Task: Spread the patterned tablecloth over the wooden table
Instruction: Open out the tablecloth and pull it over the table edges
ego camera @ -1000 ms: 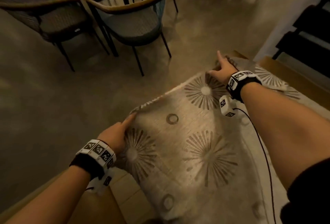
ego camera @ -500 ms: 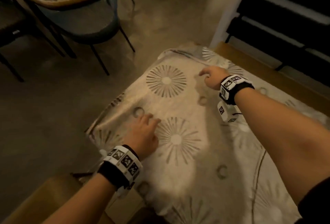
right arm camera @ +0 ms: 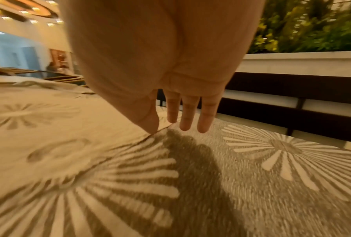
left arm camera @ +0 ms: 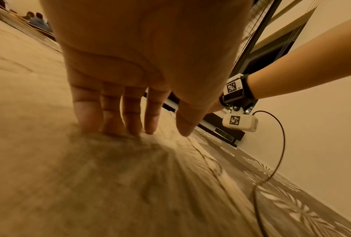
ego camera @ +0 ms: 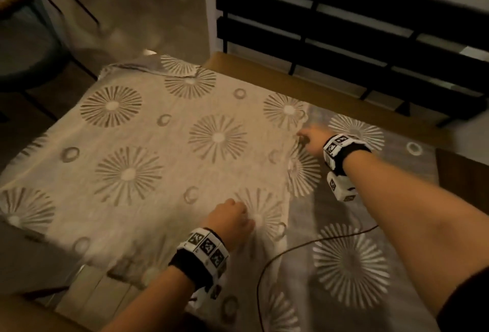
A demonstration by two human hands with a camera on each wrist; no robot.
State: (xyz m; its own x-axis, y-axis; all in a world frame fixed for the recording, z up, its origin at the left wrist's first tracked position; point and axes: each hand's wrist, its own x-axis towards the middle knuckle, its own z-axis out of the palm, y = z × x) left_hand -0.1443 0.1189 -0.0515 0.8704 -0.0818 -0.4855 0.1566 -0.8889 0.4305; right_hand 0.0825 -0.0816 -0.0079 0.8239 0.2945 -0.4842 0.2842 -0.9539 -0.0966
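The tablecloth (ego camera: 164, 162) lies partly folded across the table (ego camera: 264, 72), bare wood at upper right. The left hand (ego camera: 230, 219) presses straight fingers (left arm camera: 87, 115) on it; the right hand (ego camera: 312, 140) pinches the fold's edge. Wristbands (ego camera: 203, 249) carry square codes, no readable writing

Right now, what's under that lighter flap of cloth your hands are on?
Under the flap lies more of the same tablecloth, its darker side up, beside both hands (left hand, right hand). Bare table shows beyond. What the flap hides can't be seen.
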